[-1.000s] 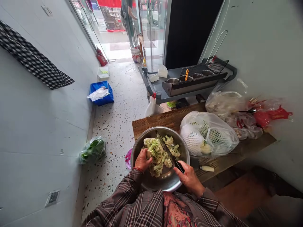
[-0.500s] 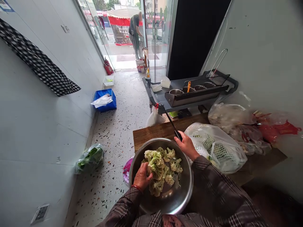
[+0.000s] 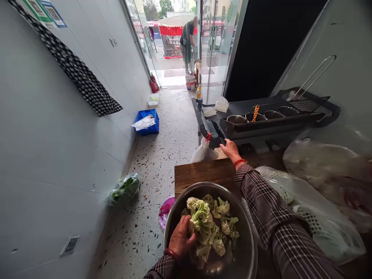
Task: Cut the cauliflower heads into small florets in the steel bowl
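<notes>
A large steel bowl (image 3: 250, 248) holds several cut cauliflower florets (image 3: 229, 226). My left hand (image 3: 181, 236) is inside its left side, fingers wrapped round a piece of cauliflower (image 3: 201, 212) with pale green stems. My right hand (image 3: 231, 149) is stretched forward past the bowl, closed on a dark knife (image 3: 218, 131). The knife points away from me, at the near corner of a grey cart (image 3: 244, 105). Its handle is mostly covered by my fingers.
The bowl stands on a wooden table (image 3: 188, 176). Plastic bags (image 3: 328, 201) with net-wrapped contents lie right. A metal rack with round pots (image 3: 236, 119) sits on the cart. Left on the floor are a blue crate (image 3: 155, 126) and bagged greens (image 3: 126, 190). A person (image 3: 187, 42) stands outside.
My right hand has moved forward with the knife, from above the bowl's rim to the cart's corner. My left hand still holds the cauliflower. The view has shifted.
</notes>
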Demonstrator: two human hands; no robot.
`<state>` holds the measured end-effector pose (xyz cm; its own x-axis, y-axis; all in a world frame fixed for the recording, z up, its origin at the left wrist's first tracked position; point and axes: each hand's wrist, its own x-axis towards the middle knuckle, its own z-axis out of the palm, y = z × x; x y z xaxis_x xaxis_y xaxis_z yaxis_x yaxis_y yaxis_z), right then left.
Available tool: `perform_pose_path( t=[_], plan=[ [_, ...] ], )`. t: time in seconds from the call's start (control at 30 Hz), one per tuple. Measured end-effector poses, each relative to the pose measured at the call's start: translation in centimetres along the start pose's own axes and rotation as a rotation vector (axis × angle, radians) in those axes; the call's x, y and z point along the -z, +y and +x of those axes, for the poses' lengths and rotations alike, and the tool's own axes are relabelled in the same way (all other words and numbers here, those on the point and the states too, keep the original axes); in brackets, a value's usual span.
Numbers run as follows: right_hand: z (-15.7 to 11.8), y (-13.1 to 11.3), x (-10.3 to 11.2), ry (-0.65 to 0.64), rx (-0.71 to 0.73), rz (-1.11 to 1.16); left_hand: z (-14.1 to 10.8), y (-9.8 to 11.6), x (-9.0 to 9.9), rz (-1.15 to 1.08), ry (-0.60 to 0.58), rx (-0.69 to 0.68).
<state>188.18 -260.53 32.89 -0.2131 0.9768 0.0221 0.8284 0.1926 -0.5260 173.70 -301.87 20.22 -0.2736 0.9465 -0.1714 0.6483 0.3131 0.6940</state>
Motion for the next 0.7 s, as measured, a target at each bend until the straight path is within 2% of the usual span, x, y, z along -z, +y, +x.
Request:
perform_pose_path(
  t=[0.1, 0.2, 0.27, 0.33, 0.37, 0.43, 0.5, 0.57, 0.63, 0.7],
  plan=[
    [0.6, 0.4, -0.2, -0.011, 0.038, 0.045, 0.0, 0.1, -0.1, -0.007, -0.015, 0.001],
    [-0.2, 0.6, 0.0, -0.004, 0.07, 0.095, 0.3, -0.2, -0.3, -0.012, -0.024, -0.007],
    [-1.7, 0.8, 0.5, 0.02, 0.064, 0.11, 0.5, -0.2, -0.3, -0.007, -0.027, -0.023],
    [-4.6, 1.1, 1.7, 0.056, 0.053, 0.163, 0.8, 0.0, -0.1, 0.006, -0.03, -0.048],
    [-6.6, 1.4, 2.6, 0.069, 0.052, 0.212, 0.9, 0.3, 0.0, 0.014, -0.031, -0.063],
    [-12.0, 2.0, 5.0, 0.078, 0.108, 0.541, 1.2, 0.8, 0.1, 0.03, -0.037, -0.081],
    [-18.6, 2.8, 7.6, -0.048, 0.134, 0.816, 1.7, 1.1, -0.1, 0.054, -0.035, -0.109],
    [-25.5, 3.8, 9.6, -0.257, 0.118, 0.931, 2.1, 1.3, -0.5, 0.093, -0.03, -0.124],
    [-32.1, 5.8, 10.0, -0.453, 0.061, 0.963, 2.3, 1.4, -1.0, 0.134, -0.019, -0.126],
    [-38.0, 9.1, 8.6, -0.491, -0.086, 0.893, 2.3, 1.7, -1.2, 0.168, 0.0, -0.13]
  ],
)
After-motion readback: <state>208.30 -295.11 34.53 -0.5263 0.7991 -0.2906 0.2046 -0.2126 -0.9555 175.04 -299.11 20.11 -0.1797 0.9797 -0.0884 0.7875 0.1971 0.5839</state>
